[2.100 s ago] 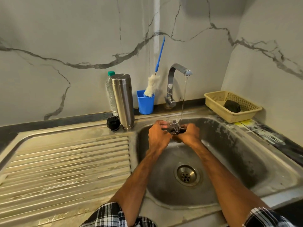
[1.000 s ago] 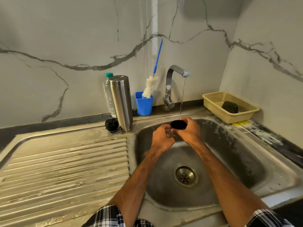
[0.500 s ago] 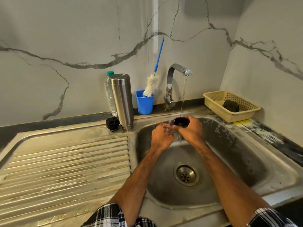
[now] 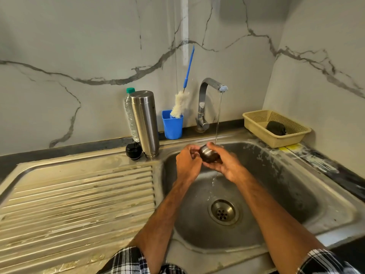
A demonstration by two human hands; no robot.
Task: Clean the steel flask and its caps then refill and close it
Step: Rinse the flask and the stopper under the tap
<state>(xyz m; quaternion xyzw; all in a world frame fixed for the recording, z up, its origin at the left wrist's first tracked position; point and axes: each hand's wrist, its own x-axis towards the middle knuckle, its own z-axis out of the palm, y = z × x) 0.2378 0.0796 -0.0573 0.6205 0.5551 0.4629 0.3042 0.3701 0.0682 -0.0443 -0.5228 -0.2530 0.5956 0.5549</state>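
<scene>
A steel cup-shaped cap [image 4: 207,154] is held over the sink basin [image 4: 276,184], just under the thin stream from the tap [image 4: 209,89]. My right hand [image 4: 225,163] cradles it from below and behind, fingers curled round it. My left hand [image 4: 187,163] grips its left side with thumb and fingers. The cap's steel outside faces me. The steel flask [image 4: 145,123] stands upside down on the sink's rear edge. A small black inner cap [image 4: 133,151] sits at its left foot.
A plastic water bottle [image 4: 130,115] stands behind the flask. A blue cup [image 4: 172,124] holds a blue-handled bottle brush [image 4: 182,99]. A cream basket [image 4: 276,128] with a dark scrubber sits at the right. The ribbed draining board [image 4: 79,204] lies to the left; the drain [image 4: 223,212] is below my hands.
The cap has been turned in my hands: its dark opening faced up under the water before, now its steel outside shows. Both hands stay under the stream.
</scene>
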